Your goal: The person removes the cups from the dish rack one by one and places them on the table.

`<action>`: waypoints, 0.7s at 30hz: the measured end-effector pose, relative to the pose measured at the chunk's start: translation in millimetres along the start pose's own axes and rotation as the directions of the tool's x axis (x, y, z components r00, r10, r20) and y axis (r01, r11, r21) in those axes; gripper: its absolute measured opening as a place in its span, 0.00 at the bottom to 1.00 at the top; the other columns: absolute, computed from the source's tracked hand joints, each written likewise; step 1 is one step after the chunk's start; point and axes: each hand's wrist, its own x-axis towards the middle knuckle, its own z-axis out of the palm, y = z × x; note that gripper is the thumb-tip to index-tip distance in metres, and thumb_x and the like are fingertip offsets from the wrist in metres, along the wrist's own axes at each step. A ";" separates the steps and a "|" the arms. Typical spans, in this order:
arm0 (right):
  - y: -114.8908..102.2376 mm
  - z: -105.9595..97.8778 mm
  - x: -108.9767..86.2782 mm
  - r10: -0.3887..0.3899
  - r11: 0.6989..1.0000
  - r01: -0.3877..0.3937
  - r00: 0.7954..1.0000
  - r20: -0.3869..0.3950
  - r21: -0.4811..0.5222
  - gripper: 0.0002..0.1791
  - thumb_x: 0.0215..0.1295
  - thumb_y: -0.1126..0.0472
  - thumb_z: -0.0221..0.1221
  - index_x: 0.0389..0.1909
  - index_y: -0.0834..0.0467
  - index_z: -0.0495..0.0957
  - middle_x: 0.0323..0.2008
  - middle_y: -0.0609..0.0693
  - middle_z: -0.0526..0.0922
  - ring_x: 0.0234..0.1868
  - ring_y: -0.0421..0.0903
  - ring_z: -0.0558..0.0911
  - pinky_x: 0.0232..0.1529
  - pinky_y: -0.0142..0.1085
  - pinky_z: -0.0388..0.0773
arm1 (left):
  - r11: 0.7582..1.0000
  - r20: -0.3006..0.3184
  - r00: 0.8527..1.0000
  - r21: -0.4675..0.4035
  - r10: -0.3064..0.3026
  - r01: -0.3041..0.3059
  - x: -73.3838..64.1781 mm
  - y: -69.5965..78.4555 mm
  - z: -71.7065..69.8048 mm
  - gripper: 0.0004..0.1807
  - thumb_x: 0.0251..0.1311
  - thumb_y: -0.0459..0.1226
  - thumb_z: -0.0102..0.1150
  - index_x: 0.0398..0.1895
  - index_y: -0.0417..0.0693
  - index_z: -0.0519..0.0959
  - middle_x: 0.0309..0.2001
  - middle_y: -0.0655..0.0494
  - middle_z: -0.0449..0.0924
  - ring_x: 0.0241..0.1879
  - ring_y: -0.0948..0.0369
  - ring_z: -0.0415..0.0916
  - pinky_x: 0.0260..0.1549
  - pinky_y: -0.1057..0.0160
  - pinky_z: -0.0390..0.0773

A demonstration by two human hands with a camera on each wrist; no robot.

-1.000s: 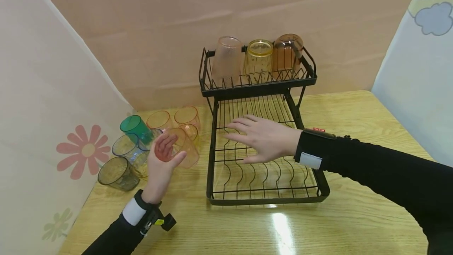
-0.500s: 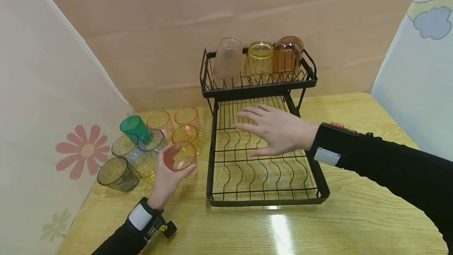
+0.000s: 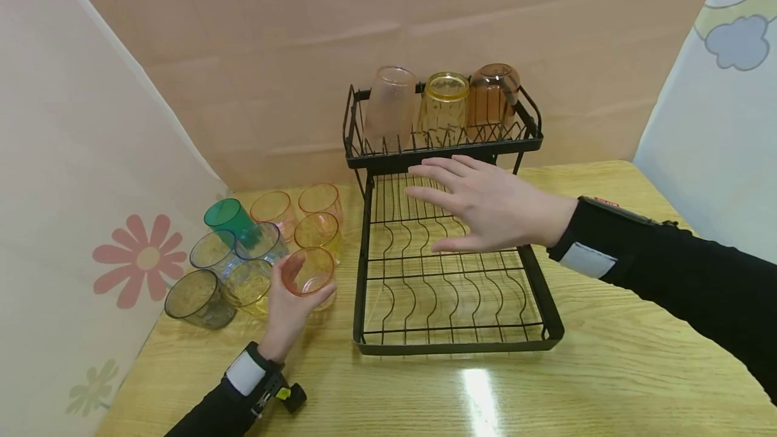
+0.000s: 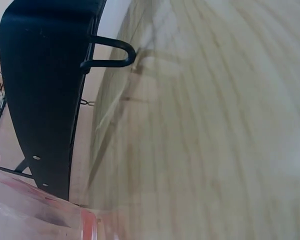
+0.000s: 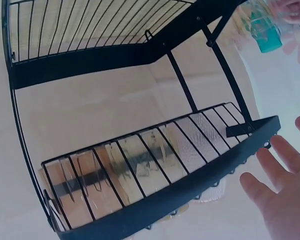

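My left hand (image 3: 288,312) holds a pink-rimmed glass (image 3: 314,276) at the front right of a group of glasses, thumb and fingers around its sides. In the left wrist view the pink glass (image 4: 35,212) shows at the lower left, with one fingertip at the edge; the rest of that hand is out of view. My right hand (image 3: 494,208), fingers straight and spread, is over the lower tier of a black two-tier dish rack (image 3: 458,348). It holds nothing. In the right wrist view the right hand's fingers (image 5: 277,170) appear beside the rack's upper tier.
Left of the rack stand a green glass (image 3: 233,221), a grey glass (image 3: 206,305), a yellow glass (image 3: 250,286) and several others. A frosted glass (image 3: 390,110), a yellow tumbler (image 3: 445,110) and a brown glass (image 3: 494,100) stand upside down on the upper tier.
My left hand has brought the pink glass from a tilt to nearly upright, slightly nearer me. The right hand has shifted right and toward the rack's back, its fingers still spread.
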 end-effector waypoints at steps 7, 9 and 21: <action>5.4 -9.5 3.5 0.011 1.000 -0.010 0.999 -0.043 0.014 0.43 0.58 0.30 0.43 0.67 0.55 0.56 0.66 0.58 0.56 0.65 0.57 0.56 0.62 0.48 0.50 | 0.997 -0.004 0.997 0.017 -0.078 0.078 -0.4 1.1 -1.1 0.47 0.38 0.40 0.72 0.60 0.42 0.53 0.60 0.44 0.58 0.62 0.53 0.55 0.46 0.55 0.70; 7.5 -12.2 5.1 0.021 1.000 -0.020 0.998 -0.054 0.018 0.43 0.58 0.30 0.44 0.67 0.55 0.55 0.66 0.58 0.55 0.65 0.56 0.55 0.62 0.48 0.50 | 0.995 0.010 0.995 -0.007 -0.098 0.098 -0.3 2.5 -2.0 0.48 0.40 0.38 0.71 0.62 0.41 0.51 0.62 0.42 0.56 0.63 0.51 0.52 0.47 0.55 0.69; 25.4 -26.3 13.1 0.122 0.991 -0.121 0.992 -0.027 0.052 0.45 0.56 0.28 0.44 0.67 0.53 0.55 0.67 0.56 0.53 0.65 0.55 0.54 0.61 0.49 0.52 | 0.963 0.039 0.988 0.222 0.148 -0.153 -2.4 32.0 -6.2 0.47 0.47 0.38 0.66 0.68 0.48 0.48 0.68 0.48 0.47 0.66 0.53 0.46 0.57 0.45 0.53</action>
